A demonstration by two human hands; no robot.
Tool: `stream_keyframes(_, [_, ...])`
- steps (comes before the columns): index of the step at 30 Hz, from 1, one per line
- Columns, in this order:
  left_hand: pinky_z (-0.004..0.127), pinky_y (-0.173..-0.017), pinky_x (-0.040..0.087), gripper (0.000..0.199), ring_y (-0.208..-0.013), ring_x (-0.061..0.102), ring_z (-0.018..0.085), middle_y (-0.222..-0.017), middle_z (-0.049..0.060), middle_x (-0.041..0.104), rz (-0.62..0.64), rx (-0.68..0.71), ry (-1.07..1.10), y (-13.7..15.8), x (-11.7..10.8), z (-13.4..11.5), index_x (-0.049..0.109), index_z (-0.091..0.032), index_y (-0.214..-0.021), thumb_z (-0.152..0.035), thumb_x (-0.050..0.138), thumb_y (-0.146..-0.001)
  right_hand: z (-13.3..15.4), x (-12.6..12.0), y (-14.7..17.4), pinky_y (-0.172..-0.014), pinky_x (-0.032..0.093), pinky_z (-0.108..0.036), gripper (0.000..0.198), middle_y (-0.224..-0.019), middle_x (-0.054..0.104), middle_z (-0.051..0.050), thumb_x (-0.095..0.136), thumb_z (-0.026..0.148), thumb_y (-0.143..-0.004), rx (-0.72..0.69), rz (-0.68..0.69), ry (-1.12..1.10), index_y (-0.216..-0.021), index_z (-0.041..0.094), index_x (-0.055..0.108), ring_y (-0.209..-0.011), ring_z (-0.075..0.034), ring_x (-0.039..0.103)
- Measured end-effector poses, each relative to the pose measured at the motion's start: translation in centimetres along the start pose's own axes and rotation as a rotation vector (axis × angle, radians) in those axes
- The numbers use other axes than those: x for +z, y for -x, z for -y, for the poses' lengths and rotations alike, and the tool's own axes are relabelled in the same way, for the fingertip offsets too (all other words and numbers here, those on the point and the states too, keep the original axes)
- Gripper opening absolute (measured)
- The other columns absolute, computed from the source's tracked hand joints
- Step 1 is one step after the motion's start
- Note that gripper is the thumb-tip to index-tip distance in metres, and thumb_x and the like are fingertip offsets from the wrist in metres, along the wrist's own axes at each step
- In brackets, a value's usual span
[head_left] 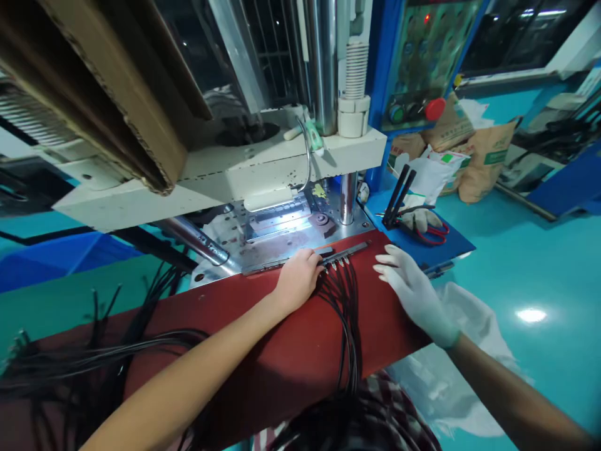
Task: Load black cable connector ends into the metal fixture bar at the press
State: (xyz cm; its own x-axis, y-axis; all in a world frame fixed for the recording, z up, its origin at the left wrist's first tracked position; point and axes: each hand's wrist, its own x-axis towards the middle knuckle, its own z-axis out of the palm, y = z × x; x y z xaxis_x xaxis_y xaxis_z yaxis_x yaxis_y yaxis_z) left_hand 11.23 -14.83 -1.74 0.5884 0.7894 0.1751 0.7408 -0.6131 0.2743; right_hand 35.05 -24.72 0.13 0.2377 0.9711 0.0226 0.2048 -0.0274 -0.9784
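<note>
A factory floor: a tall press (323,69) with steel columns fills the upper middle of the frame, a control panel (422,62) with a red button sits upper right, sacks (483,156) lean behind, and the teal floor (539,263) gleams at right.

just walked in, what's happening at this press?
A person sits at a machine with a red work surface. The bare left hand rests on the ends of a bundle of black cables, where they meet a long metal bar at the edge of the lit metal plate. The gloved right hand lies flat on the red surface beside the cables, holding nothing. More black cables lie loose on the left. Red-handled scissors sit on the blue tray.
</note>
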Motion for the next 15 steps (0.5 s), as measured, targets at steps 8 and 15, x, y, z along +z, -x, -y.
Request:
stream_keyframes(8, [0.032,-0.084,0.043,0.014,-0.094,0.052,0.020,-0.097,0.008,0.055,-0.309,0.046,0.210,0.1,-6.7,4.3,0.056,-0.014,-0.098,-0.023,0.046,-0.095,-0.8,7.9,4.0,-0.098,0.046,-0.039,0.057,-0.128,0.055,-0.019,0.062,0.050,-0.084,0.669,0.743,-0.965,-0.125,0.013,0.046,-0.112,-0.023,0.061])
stream_keyframes(15, [0.035,-0.087,0.045,0.021,-0.092,0.054,0.020,-0.097,0.010,0.058,-0.234,0.035,0.220,-1.3,-6.6,9.0,0.060,-0.011,-0.094,-0.025,0.044,-0.094,1.2,11.0,7.4,-0.090,0.049,-0.031,0.041,-0.107,0.066,-0.018,0.066,0.042,-0.085,0.729,1.052,-0.813,-0.105,0.007,0.060,-0.097,-0.018,0.067])
